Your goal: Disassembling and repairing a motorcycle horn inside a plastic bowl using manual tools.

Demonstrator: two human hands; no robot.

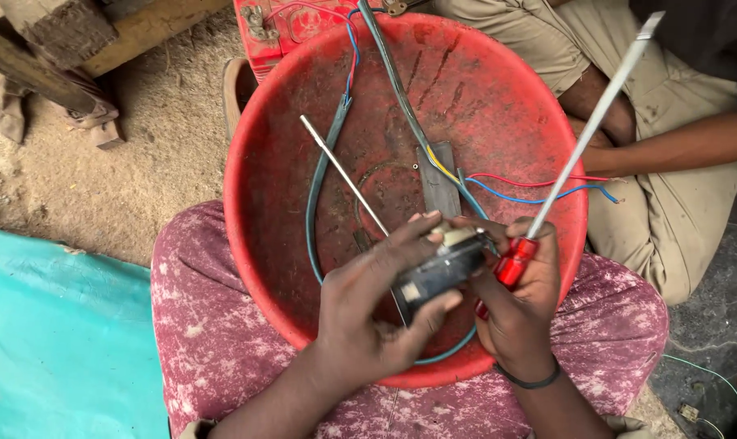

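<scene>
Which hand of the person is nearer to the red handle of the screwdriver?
Right. The right hand grips the screwdriver by its red handle; the left hand holds the small dark part beside it.

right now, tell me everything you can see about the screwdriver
The screwdriver has a translucent red handle, plastic by the look of it, and a long, flat-tipped silvery metal shaft. It points up and to the right, over the rim of the red plastic basin. The right hand grips its handle while also pinching the small dark part that the left hand holds. Nothing touches the shaft.
</scene>
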